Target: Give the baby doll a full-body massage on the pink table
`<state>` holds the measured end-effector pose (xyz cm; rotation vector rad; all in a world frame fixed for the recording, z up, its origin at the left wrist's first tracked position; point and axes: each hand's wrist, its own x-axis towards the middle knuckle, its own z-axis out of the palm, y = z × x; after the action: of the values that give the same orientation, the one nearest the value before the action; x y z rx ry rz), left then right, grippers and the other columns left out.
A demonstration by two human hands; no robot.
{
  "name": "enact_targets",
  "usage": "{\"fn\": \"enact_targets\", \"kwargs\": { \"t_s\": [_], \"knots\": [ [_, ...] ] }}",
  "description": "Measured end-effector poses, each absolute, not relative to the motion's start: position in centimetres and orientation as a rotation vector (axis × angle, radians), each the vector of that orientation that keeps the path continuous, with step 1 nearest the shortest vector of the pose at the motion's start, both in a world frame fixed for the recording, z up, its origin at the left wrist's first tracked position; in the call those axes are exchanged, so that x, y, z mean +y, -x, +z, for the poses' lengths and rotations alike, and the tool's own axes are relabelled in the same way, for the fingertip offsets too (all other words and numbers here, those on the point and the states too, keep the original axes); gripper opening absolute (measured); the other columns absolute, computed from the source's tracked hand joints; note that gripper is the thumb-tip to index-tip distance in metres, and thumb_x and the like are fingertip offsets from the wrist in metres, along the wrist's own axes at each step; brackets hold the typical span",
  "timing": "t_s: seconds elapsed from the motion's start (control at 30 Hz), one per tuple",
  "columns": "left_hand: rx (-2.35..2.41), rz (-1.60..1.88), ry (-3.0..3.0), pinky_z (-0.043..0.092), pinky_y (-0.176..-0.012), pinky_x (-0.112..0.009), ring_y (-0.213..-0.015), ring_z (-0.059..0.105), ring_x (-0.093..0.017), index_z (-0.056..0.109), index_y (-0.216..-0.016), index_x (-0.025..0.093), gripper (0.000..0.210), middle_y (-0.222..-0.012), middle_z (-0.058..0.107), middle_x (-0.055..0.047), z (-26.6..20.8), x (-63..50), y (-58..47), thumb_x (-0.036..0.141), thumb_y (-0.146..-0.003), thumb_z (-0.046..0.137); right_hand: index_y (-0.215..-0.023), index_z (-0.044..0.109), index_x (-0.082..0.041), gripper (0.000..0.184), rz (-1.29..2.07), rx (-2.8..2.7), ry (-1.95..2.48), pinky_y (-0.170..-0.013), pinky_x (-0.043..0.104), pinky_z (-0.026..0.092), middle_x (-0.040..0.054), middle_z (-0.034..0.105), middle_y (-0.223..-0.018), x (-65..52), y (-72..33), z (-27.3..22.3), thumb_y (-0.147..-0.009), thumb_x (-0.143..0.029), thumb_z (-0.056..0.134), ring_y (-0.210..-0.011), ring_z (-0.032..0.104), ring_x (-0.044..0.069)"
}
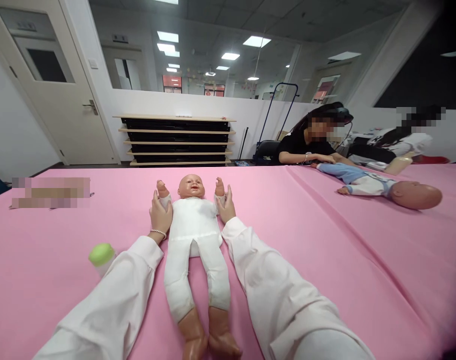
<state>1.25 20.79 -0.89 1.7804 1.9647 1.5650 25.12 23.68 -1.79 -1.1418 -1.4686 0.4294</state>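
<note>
A baby doll (pixel 194 220) with a white cloth body lies face up on the pink tablecloth (pixel 273 215), its head away from me and its bare feet near the bottom edge. My left hand (pixel 160 214) is closed round the doll's arm on the left side, a beaded bracelet at the wrist. On the other side, my right hand (pixel 226 206) grips the doll's other arm. Both of the doll's forearms are bent up, and its small hands show above my fingers. Beside my left sleeve stands a bottle with a green cap (pixel 102 254), partly hidden by the sleeve.
A second doll (pixel 378 184) in blue and white clothes lies at the right, with a person (pixel 310 135) leaning at the table behind it. Another person (pixel 404 135) sits farther right. Stacked boards (pixel 177 140) stand beyond the table. A blurred-out item (pixel 51 192) lies at the left.
</note>
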Motion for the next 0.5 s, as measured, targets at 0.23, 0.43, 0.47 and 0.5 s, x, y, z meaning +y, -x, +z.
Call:
{"fn": "enact_targets", "kwargs": {
  "t_s": [0.23, 0.43, 0.47, 0.5],
  "knots": [
    [1.664, 1.452, -2.089, 0.040, -0.097, -0.039, -0.110, 0.050, -0.023, 0.042, -0.125, 0.017, 0.053, -0.117, 0.051, -0.010, -0.8, 15.0, 1.3, 0.017, -0.073, 0.048, -0.116, 0.055, -0.017, 0.058, 0.708, -1.690, 0.923, -0.103, 0.041, 0.036, 0.0097, 0.057, -0.120, 17.7, -28.7, -0.2, -0.064, -0.035, 0.071, -0.114, 0.052, 0.023],
    [1.404, 1.142, -2.440, 0.039, -0.100, -0.041, -0.116, 0.044, -0.024, 0.052, -0.112, 0.020, 0.050, -0.125, 0.044, -0.009, -2.5, 12.4, 3.8, 0.009, -0.063, 0.046, -0.079, 0.068, -0.018, 0.035, 0.935, -1.542, 0.985, -0.093, 0.041, 0.046, 0.0099, 0.066, -0.100, 15.7, -27.8, -2.0, -0.067, -0.050, 0.064, -0.103, 0.059, 0.022],
    [1.392, 1.092, -2.475, 0.039, -0.100, -0.041, -0.117, 0.043, -0.024, 0.053, -0.111, 0.020, 0.050, -0.127, 0.042, -0.009, -2.7, 12.2, 4.0, 0.009, -0.063, 0.047, -0.078, 0.069, -0.018, 0.037, 0.969, -1.513, 0.998, -0.093, 0.042, 0.047, 0.0098, 0.066, -0.101, 15.8, -27.7, -2.3, -0.064, -0.053, 0.065, -0.103, 0.059, 0.022],
    [1.381, 1.047, -2.504, 0.039, -0.100, -0.042, -0.119, 0.041, -0.025, 0.055, -0.110, 0.020, 0.050, -0.129, 0.041, -0.009, -2.8, 12.1, 4.2, 0.009, -0.062, 0.047, -0.077, 0.069, -0.019, 0.039, 1.004, -1.486, 1.007, -0.093, 0.042, 0.047, 0.0096, 0.065, -0.102, 16.1, -27.7, -2.7, -0.062, -0.055, 0.066, -0.102, 0.060, 0.022]
  ]
}}
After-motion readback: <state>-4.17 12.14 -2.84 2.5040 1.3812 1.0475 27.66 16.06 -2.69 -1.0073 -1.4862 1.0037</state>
